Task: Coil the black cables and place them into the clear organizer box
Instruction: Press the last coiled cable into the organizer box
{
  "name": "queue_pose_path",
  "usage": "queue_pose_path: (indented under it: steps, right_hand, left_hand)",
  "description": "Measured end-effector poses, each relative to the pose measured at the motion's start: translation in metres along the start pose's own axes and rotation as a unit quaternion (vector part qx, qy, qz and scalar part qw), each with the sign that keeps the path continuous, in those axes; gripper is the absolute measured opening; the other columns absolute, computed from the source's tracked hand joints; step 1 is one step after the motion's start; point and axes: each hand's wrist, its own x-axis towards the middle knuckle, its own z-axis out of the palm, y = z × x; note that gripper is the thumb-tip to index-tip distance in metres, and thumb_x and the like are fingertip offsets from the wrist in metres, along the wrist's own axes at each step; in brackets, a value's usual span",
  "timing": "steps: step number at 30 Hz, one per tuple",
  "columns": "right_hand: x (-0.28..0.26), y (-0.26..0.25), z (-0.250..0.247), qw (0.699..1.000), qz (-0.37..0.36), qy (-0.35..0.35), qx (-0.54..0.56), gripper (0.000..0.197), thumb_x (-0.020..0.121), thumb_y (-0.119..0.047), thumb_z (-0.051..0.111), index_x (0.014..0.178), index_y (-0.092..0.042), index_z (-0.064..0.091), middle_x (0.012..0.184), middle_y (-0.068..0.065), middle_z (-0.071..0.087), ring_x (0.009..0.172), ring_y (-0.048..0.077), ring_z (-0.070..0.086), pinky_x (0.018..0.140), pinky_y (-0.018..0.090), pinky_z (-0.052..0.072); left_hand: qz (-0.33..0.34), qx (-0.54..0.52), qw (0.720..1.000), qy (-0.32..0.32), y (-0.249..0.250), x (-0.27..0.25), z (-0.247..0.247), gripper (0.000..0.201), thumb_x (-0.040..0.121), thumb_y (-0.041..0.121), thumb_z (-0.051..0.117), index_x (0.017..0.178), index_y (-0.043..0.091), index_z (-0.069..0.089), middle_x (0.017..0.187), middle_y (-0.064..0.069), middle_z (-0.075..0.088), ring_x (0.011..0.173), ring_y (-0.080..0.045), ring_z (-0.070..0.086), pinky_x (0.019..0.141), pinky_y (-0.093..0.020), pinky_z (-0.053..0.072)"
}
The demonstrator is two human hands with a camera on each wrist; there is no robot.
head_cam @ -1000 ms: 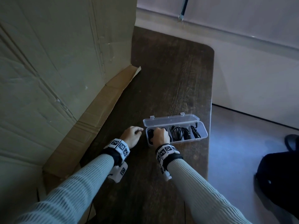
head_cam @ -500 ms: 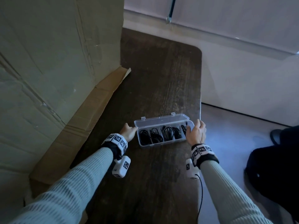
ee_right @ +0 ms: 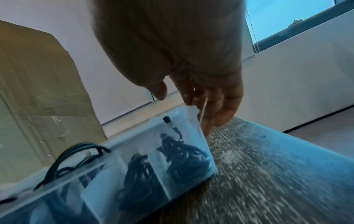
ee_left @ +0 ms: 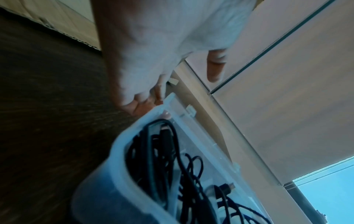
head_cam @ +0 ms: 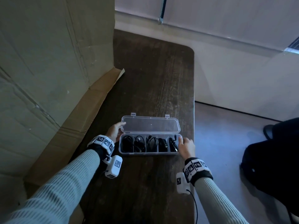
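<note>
cables (head_cam: 149, 143) lie coiled in every compartment of the box (head_cam: 165, 153) near the tabletop's (head_cam: 153, 78) right edge. left hand (head_cam: 115, 131) touches the open lid (head_cam: 151, 125), right hand (head_cam: 186, 147) steadies the right end, both with relaxed, loose grip. packing looks finished; next, fold the lid toward the near side and snap it shut.

Room: wooden table (head_cam: 153, 78), window blind (head_cam: 226, 12)
</note>
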Motion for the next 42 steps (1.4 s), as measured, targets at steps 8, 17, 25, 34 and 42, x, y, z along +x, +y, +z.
queue_pose_path:
  steps: [8,17,25,34,42]
  right_hand:
    - [-0.035,-0.009,-0.015,0.987,-0.063,0.101,0.107,0.050,0.102,-0.038,0.034,0.140,-0.006,0.043,0.141,0.017,0.042,0.128,0.030,0.044,0.106,0.037,0.035]
    - [-0.047,-0.009,-0.003,0.955,-0.254,-0.035,-0.149,0.052,0.100,-0.052,0.016,0.149,-0.034,0.025,0.160,-0.011,0.011,0.149,0.015,0.007,0.118,0.054,0.010]
    - [-0.070,0.017,0.021,0.927,-0.213,-0.170,-0.259,0.060,0.099,-0.054,0.016,0.150,-0.038,-0.013,0.153,-0.009,-0.033,0.142,0.019,-0.031,0.116,0.059,-0.006]
    - [-0.050,0.011,-0.004,0.885,-0.231,-0.275,-0.297,0.073,0.100,-0.043,0.037,0.151,-0.029,-0.012,0.155,-0.001,-0.032,0.141,0.026,-0.031,0.118,0.057,0.002]
    - [-0.051,0.034,0.011,0.898,-0.278,-0.153,-0.304,0.078,0.099,-0.014,0.047,0.151,-0.036,-0.006,0.159,-0.004,-0.022,0.145,0.025,-0.019,0.115,0.045,0.031]
  left_hand:
    - [0.148,0.047,0.988,0.012,0.008,-0.032,-0.016,0.050,0.100,0.044,0.028,0.081,0.020,0.067,0.106,0.003,0.070,0.111,-0.018,0.058,0.105,-0.042,0.029]
    - [0.247,0.588,0.767,-0.068,-0.030,-0.062,-0.019,0.046,0.090,0.057,0.044,0.130,0.036,0.054,0.139,0.013,0.051,0.126,-0.011,0.048,0.106,-0.035,0.038]
    - [0.205,0.735,0.633,-0.133,-0.060,-0.069,-0.016,0.060,0.098,0.046,0.035,0.150,0.035,0.009,0.160,0.006,-0.010,0.148,-0.018,-0.009,0.120,-0.040,0.005]
    - [0.185,0.764,0.603,-0.137,-0.046,-0.072,-0.009,0.070,0.097,0.024,0.050,0.150,0.036,0.005,0.159,0.008,-0.015,0.147,-0.023,-0.008,0.118,-0.043,0.012]
    - [0.251,0.756,0.601,-0.071,-0.052,-0.064,-0.006,0.068,0.092,0.010,0.056,0.147,0.035,0.026,0.160,0.007,0.011,0.147,-0.021,0.016,0.112,-0.036,0.033]
